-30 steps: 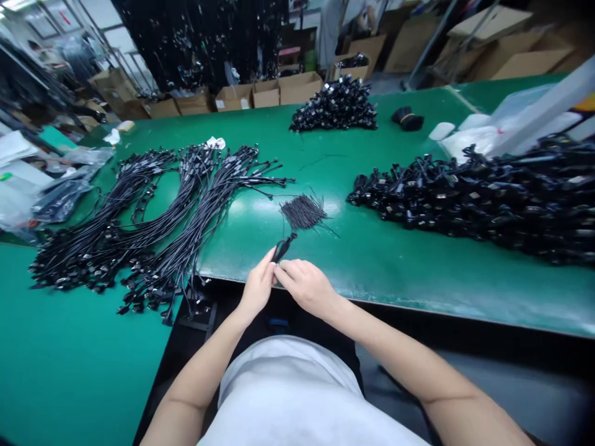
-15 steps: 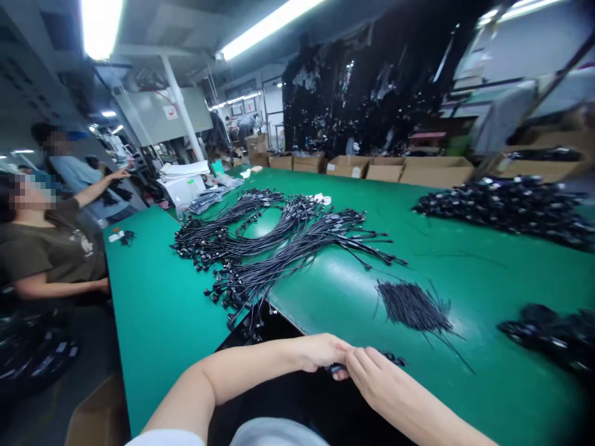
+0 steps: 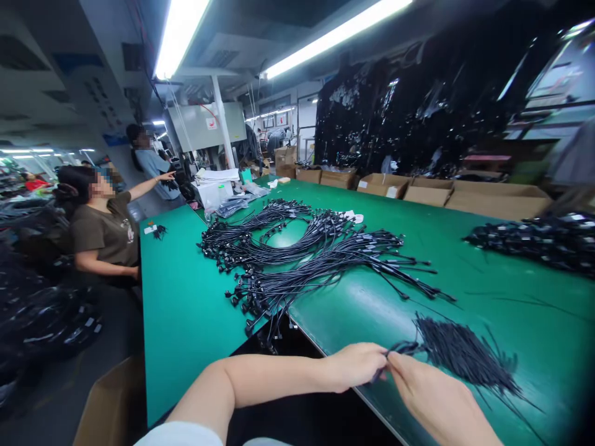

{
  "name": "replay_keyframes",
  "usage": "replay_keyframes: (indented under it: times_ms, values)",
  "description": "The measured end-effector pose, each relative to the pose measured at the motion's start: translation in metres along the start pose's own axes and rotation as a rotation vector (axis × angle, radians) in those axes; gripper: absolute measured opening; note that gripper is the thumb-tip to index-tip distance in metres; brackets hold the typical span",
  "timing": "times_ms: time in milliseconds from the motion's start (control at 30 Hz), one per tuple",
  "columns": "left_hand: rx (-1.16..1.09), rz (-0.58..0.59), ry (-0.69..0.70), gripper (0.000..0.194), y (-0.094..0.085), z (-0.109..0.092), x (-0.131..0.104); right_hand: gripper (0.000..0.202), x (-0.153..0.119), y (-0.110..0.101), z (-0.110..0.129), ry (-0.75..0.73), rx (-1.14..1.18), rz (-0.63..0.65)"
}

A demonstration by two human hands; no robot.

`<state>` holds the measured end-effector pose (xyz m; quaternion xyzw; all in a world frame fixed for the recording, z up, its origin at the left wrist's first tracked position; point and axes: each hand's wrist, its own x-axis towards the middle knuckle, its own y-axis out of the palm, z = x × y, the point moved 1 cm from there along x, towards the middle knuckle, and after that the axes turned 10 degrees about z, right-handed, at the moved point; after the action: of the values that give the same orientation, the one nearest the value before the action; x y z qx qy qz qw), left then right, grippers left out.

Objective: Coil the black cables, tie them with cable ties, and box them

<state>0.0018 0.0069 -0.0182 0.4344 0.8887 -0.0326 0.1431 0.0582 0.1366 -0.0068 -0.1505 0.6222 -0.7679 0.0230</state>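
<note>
My left hand (image 3: pixel 357 367) is closed around a black cable (image 3: pixel 403 348), part of which loops out past the fingers. Close against it, my right hand (image 3: pixel 411 375) has its fingertips pinched on the same cable where the two hands meet. Much of the cable is hidden inside the hands. Just beyond my right hand lies a pile of short black ties or wires (image 3: pixel 467 350). Bundles of long black cables with plugs (image 3: pixel 320 263) spread over the green table (image 3: pixel 353 319) ahead of my left hand.
A heap of coiled black cables (image 3: pixel 534 240) sits at the right. Cardboard boxes (image 3: pixel 427 191) line the far edge. At the left, a seated person (image 3: pixel 105 229) stretches out an arm, with another person (image 3: pixel 155 164) behind. A cardboard box (image 3: pixel 109 402) stands below the table's left edge.
My view has turned left, so the table's contents sit farther right. My hands have shifted right, near the pile of short ties, and a loop of the cable now shows beyond them.
</note>
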Motion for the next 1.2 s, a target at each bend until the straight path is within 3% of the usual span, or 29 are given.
replay_keyframes:
  times_ms: [67, 133, 233, 333, 400, 500, 567, 667, 833, 967, 1033, 1067, 1200]
  values:
    - [0.051, -0.171, 0.14, 0.022, 0.0, -0.007, -0.001, 0.032, 0.008, -0.001, -0.002, 0.267, 0.365, 0.036]
    - [0.104, -0.212, 0.255, 0.025, -0.002, -0.014, -0.005, 0.038, 0.01, 0.001, -0.005, 0.437, 0.721, 0.063]
    - [0.37, -0.017, 0.415, 0.025, -0.009, -0.023, -0.016, 0.038, 0.003, 0.002, -0.015, 0.558, 1.079, 0.125]
    - [0.654, 0.286, 0.406, 0.038, -0.016, -0.022, -0.022, 0.035, -0.009, -0.008, -0.021, 0.62, 1.099, 0.112]
    - [0.665, 0.358, 0.273, 0.039, -0.019, -0.019, -0.018, 0.035, -0.015, -0.016, -0.012, 0.618, 1.012, 0.07]
    - [0.347, 0.231, 0.078, 0.037, -0.019, -0.022, -0.013, 0.039, -0.018, -0.018, 0.014, 0.496, 0.966, 0.118]
    - [0.142, 0.194, 0.071, 0.038, -0.019, -0.03, -0.017, 0.041, -0.018, -0.011, 0.024, 0.432, 0.971, 0.204]
    - [0.162, 0.22, 0.129, 0.032, -0.018, -0.041, -0.031, 0.042, -0.014, -0.003, 0.013, 0.46, 0.914, 0.25]
    - [0.22, 0.185, 0.074, 0.03, -0.016, -0.024, -0.033, 0.04, -0.015, -0.01, -0.015, 0.549, 0.718, 0.097]
    - [0.165, 0.23, 0.011, 0.058, -0.007, -0.007, -0.021, 0.035, -0.03, -0.025, 0.013, 0.334, 0.615, 0.014]
    - [0.012, 0.166, 0.077, 0.063, -0.003, -0.01, -0.02, 0.033, -0.033, -0.028, 0.028, 0.203, 0.655, -0.02]
    - [-0.035, 0.201, 0.137, 0.058, -0.001, -0.015, -0.021, 0.031, -0.034, -0.027, 0.031, 0.186, 0.711, -0.018]
    - [0.028, 0.347, 0.26, 0.04, 0.007, -0.033, -0.023, 0.029, -0.04, -0.013, 0.021, 0.34, 1.359, 0.102]
